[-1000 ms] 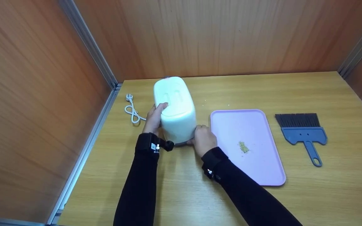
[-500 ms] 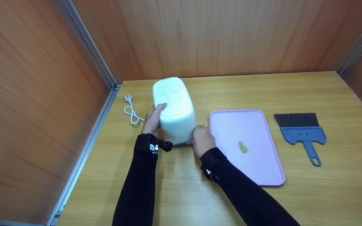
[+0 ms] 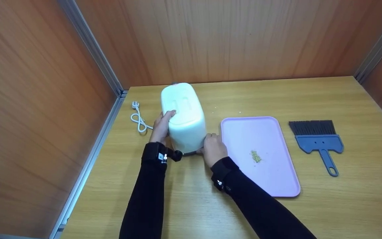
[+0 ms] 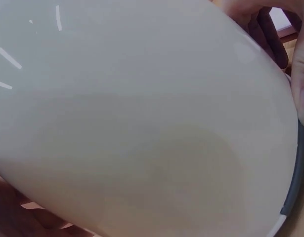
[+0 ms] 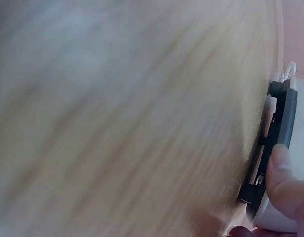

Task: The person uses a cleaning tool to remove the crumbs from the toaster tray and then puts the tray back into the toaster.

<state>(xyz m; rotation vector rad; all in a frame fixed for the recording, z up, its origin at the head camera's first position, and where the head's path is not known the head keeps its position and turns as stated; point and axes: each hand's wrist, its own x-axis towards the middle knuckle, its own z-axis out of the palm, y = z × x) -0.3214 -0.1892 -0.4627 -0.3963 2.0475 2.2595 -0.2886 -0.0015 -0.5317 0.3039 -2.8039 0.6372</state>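
Note:
A white rounded toaster (image 3: 187, 114) with a dark base stands tilted in the head view, its near end towards me. My left hand (image 3: 160, 127) grips its left side, the thumb lying on the top. At the near right lower edge, my right hand (image 3: 215, 149) grips the rim. In the right wrist view, its thumb (image 5: 281, 180) presses on the dark base (image 5: 288, 116), and part of the black underside shows above the wood. The glossy white wall (image 4: 152, 108) fills most of the left wrist view. Most fingers of both hands are hidden.
A lilac tray (image 3: 277, 179) holding a small heap of crumbs (image 3: 255, 156) lies right of the toaster. Farther right lies a blue brush (image 3: 320, 142). A looped white cord with plug (image 3: 135, 105) rests at left. Wooden panels (image 3: 227, 39) stand behind and beside the table.

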